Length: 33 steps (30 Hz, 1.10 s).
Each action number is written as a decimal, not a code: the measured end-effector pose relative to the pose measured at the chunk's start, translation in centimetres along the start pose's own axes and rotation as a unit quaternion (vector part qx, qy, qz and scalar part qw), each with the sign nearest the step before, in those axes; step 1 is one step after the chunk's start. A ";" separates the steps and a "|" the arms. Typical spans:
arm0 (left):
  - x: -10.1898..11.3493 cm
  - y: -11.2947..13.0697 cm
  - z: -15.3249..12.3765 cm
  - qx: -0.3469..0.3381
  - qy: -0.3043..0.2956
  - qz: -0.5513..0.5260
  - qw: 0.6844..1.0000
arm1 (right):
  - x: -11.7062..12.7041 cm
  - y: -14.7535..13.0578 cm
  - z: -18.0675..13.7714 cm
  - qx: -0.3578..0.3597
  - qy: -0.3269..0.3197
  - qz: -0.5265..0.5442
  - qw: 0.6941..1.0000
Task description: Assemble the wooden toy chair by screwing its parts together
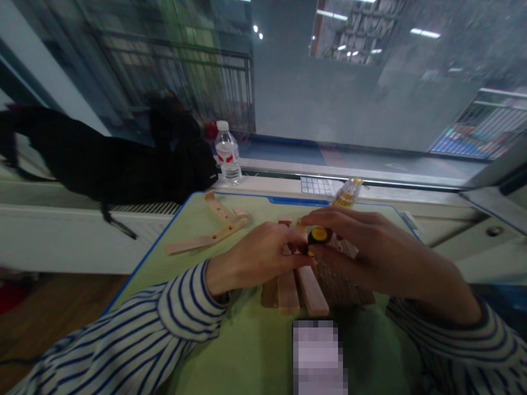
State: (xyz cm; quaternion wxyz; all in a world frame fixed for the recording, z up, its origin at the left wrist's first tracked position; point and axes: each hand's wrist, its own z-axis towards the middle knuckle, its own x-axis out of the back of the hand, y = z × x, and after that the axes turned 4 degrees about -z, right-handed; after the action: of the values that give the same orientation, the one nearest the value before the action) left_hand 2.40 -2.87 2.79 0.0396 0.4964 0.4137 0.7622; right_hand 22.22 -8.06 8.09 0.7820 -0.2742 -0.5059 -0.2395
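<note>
My left hand point(255, 258) rests with curled fingers on a wooden slat assembly point(300, 288) lying on the green table point(230, 340). My right hand point(366, 247) is wrapped round a tool with a yellow and black handle point(319, 236), held upright over the slats. The tool's tip is hidden between my hands. Both sleeves are blue and white striped.
Joined wooden strips point(209, 233) lie at the table's far left. A small clear packet point(348, 193) sits at the far edge. A water bottle point(228, 153) and a black bag point(123, 159) rest on the sill by the window. A blurred patch covers the table's near edge.
</note>
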 end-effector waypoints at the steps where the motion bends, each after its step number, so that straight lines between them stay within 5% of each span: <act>1: 0.0 0.0 0.0 -0.001 -0.004 0.000 1.000 | 0.0 0.0 0.0 0.005 0.001 0.003 1.000; 19: 0.2 -0.5 0.2 -0.071 -0.054 -0.096 0.991 | -0.3 0.0 0.0 -0.028 -0.011 -0.053 0.998; 33: 0.5 0.7 0.1 -0.004 -0.017 0.004 1.000 | -0.4 0.0 0.0 -0.030 -0.024 -0.041 0.998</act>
State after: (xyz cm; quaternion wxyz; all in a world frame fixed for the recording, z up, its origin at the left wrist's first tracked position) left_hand 2.48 -3.06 3.60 0.0450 0.5109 0.4080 0.7553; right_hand 22.03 -8.01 7.71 0.7506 -0.2823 -0.5275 -0.2804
